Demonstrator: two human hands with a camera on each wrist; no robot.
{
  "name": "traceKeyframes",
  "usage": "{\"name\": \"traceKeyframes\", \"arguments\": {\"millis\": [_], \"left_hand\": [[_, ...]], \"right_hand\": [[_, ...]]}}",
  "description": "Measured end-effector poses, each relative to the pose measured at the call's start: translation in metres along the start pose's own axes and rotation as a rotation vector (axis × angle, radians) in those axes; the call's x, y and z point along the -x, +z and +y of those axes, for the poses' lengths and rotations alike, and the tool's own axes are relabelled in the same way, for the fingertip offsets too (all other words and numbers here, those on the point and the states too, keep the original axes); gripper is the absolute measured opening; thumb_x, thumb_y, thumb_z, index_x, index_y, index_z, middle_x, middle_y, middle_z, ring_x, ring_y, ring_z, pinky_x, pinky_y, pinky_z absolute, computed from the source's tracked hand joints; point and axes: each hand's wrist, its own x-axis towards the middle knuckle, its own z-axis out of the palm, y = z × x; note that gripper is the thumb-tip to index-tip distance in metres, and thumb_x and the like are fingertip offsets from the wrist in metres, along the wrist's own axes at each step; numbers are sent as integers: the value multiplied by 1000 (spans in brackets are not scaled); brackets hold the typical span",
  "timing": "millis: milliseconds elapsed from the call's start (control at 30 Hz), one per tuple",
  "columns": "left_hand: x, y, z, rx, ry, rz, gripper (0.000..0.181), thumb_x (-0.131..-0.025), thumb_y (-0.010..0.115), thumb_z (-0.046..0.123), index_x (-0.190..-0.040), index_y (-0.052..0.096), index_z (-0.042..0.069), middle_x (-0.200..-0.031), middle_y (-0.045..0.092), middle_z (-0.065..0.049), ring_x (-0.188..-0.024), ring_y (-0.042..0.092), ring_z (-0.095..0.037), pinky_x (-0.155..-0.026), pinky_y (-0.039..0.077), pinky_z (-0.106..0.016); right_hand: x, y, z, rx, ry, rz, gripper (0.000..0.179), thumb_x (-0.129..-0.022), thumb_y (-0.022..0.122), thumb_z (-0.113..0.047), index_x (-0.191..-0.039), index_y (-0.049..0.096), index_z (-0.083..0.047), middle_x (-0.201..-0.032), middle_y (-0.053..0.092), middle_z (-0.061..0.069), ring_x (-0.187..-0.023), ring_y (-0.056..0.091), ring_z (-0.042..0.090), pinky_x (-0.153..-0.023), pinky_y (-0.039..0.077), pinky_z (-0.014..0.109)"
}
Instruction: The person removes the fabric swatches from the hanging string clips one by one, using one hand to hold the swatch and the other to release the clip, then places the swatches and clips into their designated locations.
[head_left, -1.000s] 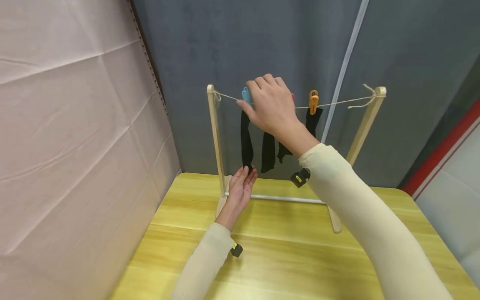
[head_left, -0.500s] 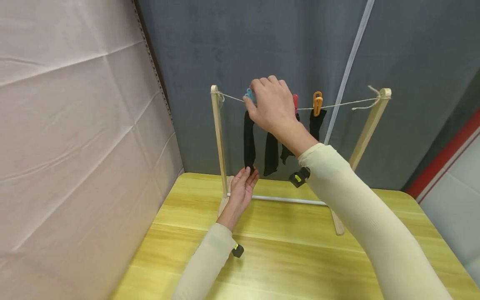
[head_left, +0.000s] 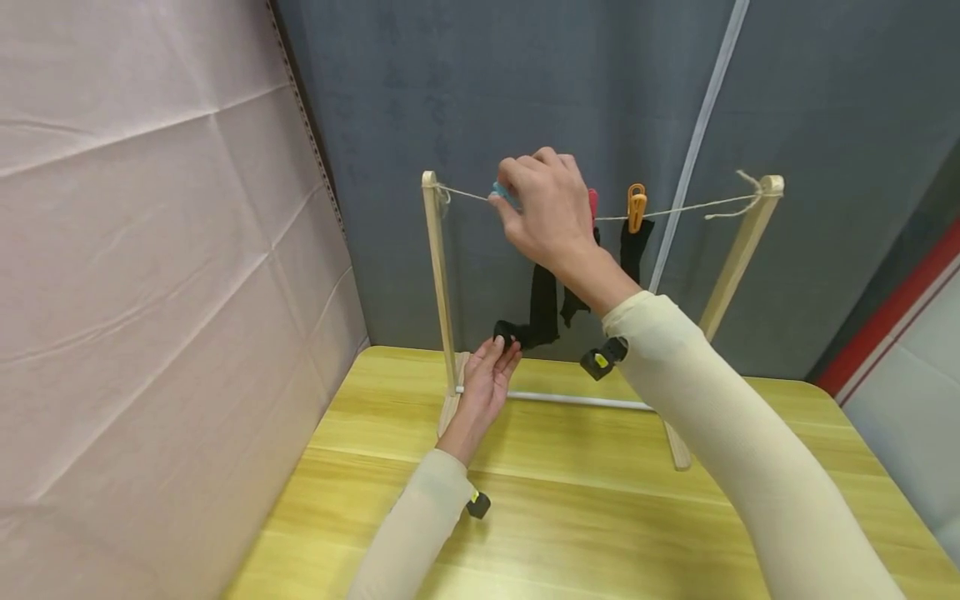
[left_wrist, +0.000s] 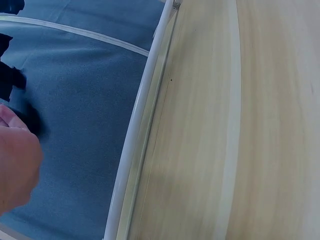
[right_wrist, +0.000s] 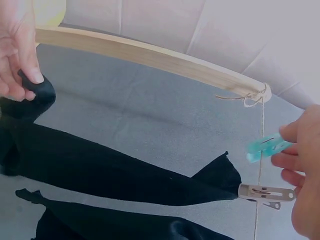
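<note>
- From here I see the left hand (head_left: 486, 385) pinching a black cloth (right_wrist: 45, 96), bunched at its fingertips.
- The right hand (head_left: 549, 208) pinches a blue clip (right_wrist: 264, 145) between thumb and fingers; I cannot tell whether it bites the line (right_wrist: 262, 120) beside them.

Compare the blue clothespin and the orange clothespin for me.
The blue clothespin is pinched by the right hand; no hand touches the orange clothespin.
The blue clothespin holds no cloth; the orange clothespin clamps black cloth.
In the head view, the blue clothespin is tilted; the orange clothespin is nearly upright.
</note>
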Motion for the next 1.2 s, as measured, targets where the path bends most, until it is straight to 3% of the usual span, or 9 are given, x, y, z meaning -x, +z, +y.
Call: {"name": "traceKeyframes", "arguments": {"millis": [233, 567, 733, 967, 1200], "left_hand": [[3, 0, 1, -4, 18, -14, 9, -108, 59, 11, -107, 67, 10, -105, 77, -5, -93, 78, -12, -91, 64, -25], [10, 9, 12, 7, 46, -41, 11, -110, 56, 10, -105, 66, 10, -104, 77, -5, -91, 78, -11, -89, 65, -24], [15, 16, 19, 5, 69, -59, 8, -110, 57, 11, -106, 64, 10, -104, 76, -4, -92, 78, -11, -91, 64, -25], [19, 20, 28, 27, 89, -59, 11, -110, 57, 11, -103, 66, 11, -102, 76, -3, -91, 78, -11, -90, 64, -25], [24, 21, 38, 38, 95, -49, 13, -109, 58, 12, -100, 67, 10, -100, 77, -4, -88, 79, -11, -88, 65, -25]], "right_hand": [[1, -4, 4, -73, -56, 149, 21, -103, 71, -29, -95, 69, -10, -93, 73, 7, -105, 59, 29, -109, 45, 47], [5, -10, 8, -135, -92, 221, 20, -103, 72, -25, -94, 73, -7, -93, 75, 8, -102, 59, 30, -106, 45, 49], [11, -17, 10, -151, -149, 287, 23, -104, 70, -26, -93, 73, -6, -91, 75, 10, -100, 60, 32, -102, 45, 50], [27, -33, 16, -200, -207, 418, 26, -104, 70, -24, -88, 72, -3, -87, 74, 13, -97, 61, 35, -97, 45, 51], [56, -49, 25, -256, -173, 475, 20, -97, 78, -19, -90, 75, 0, -86, 74, 15, -93, 59, 36, -92, 40, 45]]}}
